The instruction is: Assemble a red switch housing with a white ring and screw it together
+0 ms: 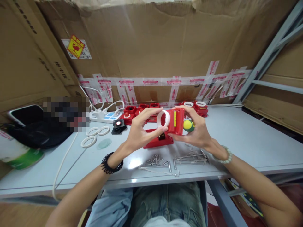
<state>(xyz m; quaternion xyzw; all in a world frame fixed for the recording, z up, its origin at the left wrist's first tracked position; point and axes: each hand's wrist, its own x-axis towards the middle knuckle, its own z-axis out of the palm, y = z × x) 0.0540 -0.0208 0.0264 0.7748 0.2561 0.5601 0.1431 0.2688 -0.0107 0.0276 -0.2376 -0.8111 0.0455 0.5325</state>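
Now pinching the white ring [168, 120] with the left hand [141, 134], fingers above, thumb below, at the left end of the red housing [179, 122]; holding both over a red base [155, 144], between the table's [248, 135] front and back edges; clasping the housing's right side with the right hand [200, 130], fingers bent.

I can see six white rings [168, 118], two bracelets [103, 164], one power strip [107, 117], one tub [26, 159] and one yellow-and-green ball [187, 125]. The red boxes [179, 121] and metal pins [169, 166] are too bunched up to count.
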